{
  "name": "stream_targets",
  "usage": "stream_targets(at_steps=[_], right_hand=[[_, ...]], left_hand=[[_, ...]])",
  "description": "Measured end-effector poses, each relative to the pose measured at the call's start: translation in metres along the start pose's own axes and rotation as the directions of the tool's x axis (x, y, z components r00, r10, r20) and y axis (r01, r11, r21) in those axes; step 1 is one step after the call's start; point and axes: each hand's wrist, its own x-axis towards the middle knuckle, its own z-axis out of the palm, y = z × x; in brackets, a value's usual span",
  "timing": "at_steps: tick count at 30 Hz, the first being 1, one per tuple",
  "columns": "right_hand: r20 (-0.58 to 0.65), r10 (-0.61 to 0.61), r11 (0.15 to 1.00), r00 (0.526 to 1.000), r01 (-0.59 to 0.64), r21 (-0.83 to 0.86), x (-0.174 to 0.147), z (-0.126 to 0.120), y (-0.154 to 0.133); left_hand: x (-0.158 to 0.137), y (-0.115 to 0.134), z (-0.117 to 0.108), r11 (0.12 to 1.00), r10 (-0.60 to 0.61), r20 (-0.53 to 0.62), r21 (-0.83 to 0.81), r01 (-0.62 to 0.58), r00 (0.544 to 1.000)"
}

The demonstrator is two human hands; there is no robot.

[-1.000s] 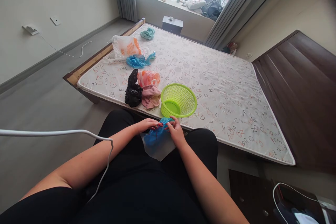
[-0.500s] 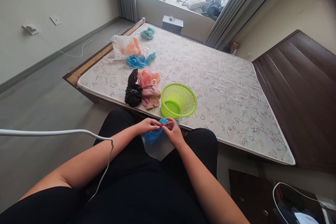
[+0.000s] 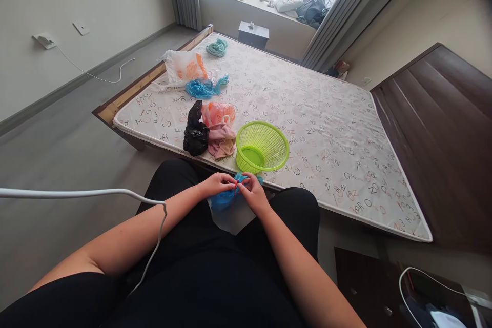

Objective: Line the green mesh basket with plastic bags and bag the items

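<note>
Between my knees hangs a blue plastic bag (image 3: 223, 200), with a thin red tie (image 3: 236, 185) around its gathered neck. My left hand (image 3: 218, 183) pinches the red tie from the left, fingertips together. From the right, my right hand (image 3: 251, 190) pinches the same tie with thumb and fingers. The fingertips of both hands nearly meet at it, and part of the bag's top is hidden behind them. Just beyond, a green plastic basket (image 3: 282, 148) stands at the mattress edge. Left of it lie a pink cloth (image 3: 221, 142) and a black plastic bag (image 3: 196, 138).
The mattress (image 3: 326, 138) spreads in front of me. On it lie an orange-pink bag (image 3: 218, 113), another blue bag (image 3: 202, 89), a white bag with orange print (image 3: 184, 67) and a teal coil (image 3: 217, 47). A white cable (image 3: 77, 193) crosses above my left arm.
Almost nothing differs. Both hands stay pinched at the bag's red tie with only a tiny shift of the fingers, and the view has moved very slightly.
</note>
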Motion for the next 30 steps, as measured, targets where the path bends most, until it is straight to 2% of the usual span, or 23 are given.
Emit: stream_targets(at_steps=[8, 14, 17, 21, 24, 27, 30], right_hand=[[0.060, 0.016, 0.999, 0.998, -0.019, 0.049, -0.001, 0.000, -0.001], [0.158, 0.069, 0.985, 0.985, -0.092, 0.146, -0.004, 0.006, -0.005], [0.080, 0.077, 0.984, 0.994, -0.089, 0.156, -0.001, 0.004, -0.006], [-0.124, 0.071, 0.981, 0.990, -0.047, 0.190, 0.007, -0.008, -0.007], [-0.173, 0.100, 0.974, 0.980, -0.061, 0.218, 0.009, -0.014, -0.005], [-0.118, 0.160, 0.968, 0.980, -0.132, 0.215, 0.008, -0.012, -0.002], [0.021, 0.227, 0.960, 0.974, -0.228, 0.162, 0.005, -0.003, 0.004]], left_hand=[[0.000, 0.002, 0.000, 1.000, 0.015, -0.038, 0.016, -0.014, 0.999], [0.004, -0.002, -0.002, 0.997, 0.063, -0.138, 0.057, -0.056, 0.988], [0.004, -0.004, -0.003, 0.996, 0.076, -0.162, 0.067, -0.066, 0.984], [0.006, -0.007, -0.005, 1.000, -0.013, -0.176, -0.031, 0.007, 0.984], [0.008, -0.007, -0.007, 0.996, -0.025, -0.232, -0.087, 0.005, 0.972], [0.009, -0.006, -0.008, 0.990, -0.052, -0.234, -0.139, 0.020, 0.971], [0.009, -0.005, -0.006, 0.982, -0.064, -0.188, -0.188, 0.028, 0.980]])
